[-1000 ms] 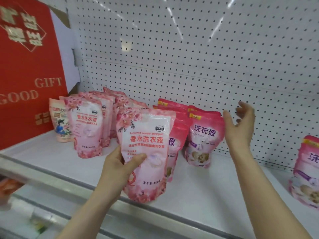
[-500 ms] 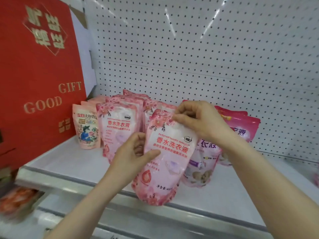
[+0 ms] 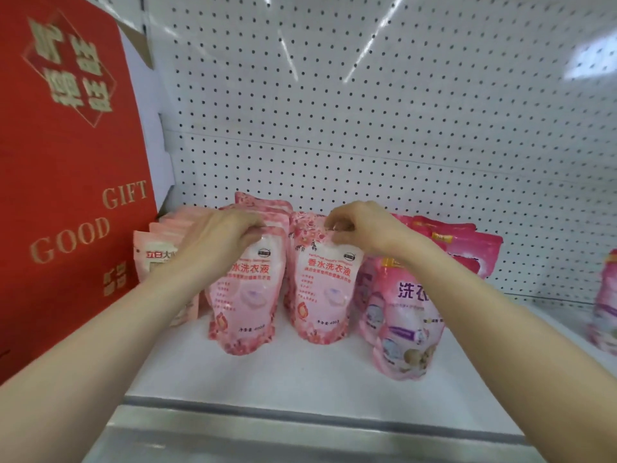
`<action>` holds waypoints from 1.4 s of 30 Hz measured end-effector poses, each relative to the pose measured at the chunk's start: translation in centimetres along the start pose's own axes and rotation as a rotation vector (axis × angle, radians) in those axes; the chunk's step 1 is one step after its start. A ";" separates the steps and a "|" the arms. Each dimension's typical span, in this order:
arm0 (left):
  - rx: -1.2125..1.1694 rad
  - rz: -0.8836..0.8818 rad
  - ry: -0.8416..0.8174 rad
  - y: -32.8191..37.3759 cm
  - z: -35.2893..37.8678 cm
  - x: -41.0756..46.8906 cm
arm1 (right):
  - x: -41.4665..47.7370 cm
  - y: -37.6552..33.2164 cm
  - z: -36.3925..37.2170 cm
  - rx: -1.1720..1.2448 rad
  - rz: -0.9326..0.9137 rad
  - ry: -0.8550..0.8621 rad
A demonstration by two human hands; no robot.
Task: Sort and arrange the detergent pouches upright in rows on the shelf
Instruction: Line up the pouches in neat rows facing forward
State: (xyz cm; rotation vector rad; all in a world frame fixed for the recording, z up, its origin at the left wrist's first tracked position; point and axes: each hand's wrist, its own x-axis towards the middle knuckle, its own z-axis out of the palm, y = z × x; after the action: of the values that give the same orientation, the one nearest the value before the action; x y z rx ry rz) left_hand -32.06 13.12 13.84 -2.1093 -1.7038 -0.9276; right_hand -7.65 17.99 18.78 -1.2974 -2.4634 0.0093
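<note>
Beside the tall red gift box [image 3: 66,195], the white shelf [image 3: 300,379] carried, upright and side by side, the left floral pouch [image 3: 245,302], gripped at its top by the left hand [image 3: 220,233], and the right floral pouch [image 3: 322,295], pinched at its top by the right hand [image 3: 362,228].

**Glossy film, shiny board, matt shelf**

Your left floral pouch [image 3: 245,295] and right floral pouch [image 3: 322,295] are soft plastic film, smooth and glossy, as is the purple-label pouch [image 3: 405,329] beside them. The shelf [image 3: 283,379] looks smooth, white and matt, with a dull grey, metal-looking front rail [image 3: 300,419]. The perforated back panel [image 3: 367,128] is white and shiny enough to mirror light streaks. The red box [image 3: 66,168] looks like smooth card with gold foil lettering [image 3: 70,240].
</note>
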 end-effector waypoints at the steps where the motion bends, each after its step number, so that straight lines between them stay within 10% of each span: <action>1: -0.005 -0.002 0.012 -0.1 0.2 0.1 | 0.1 0.0 -0.1 -0.039 0.010 -0.031; 19: -0.113 0.041 0.005 -0.5 -0.2 -0.1 | 0.2 -0.6 0.9 -0.067 0.042 -0.006; 26: -0.131 0.222 0.173 1.7 0.4 -2.6 | -6.0 -0.9 2.9 -0.171 -0.057 0.451; 42: -0.448 0.463 -0.126 23.2 12.5 -11.7 | -33.5 10.3 8.5 -0.193 0.328 0.442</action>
State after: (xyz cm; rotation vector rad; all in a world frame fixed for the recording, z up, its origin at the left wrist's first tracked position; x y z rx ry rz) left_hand -7.49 5.16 1.14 -2.7352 -1.0312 -1.1157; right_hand 15.15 -1.50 -1.21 -1.5739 -1.9001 -0.3978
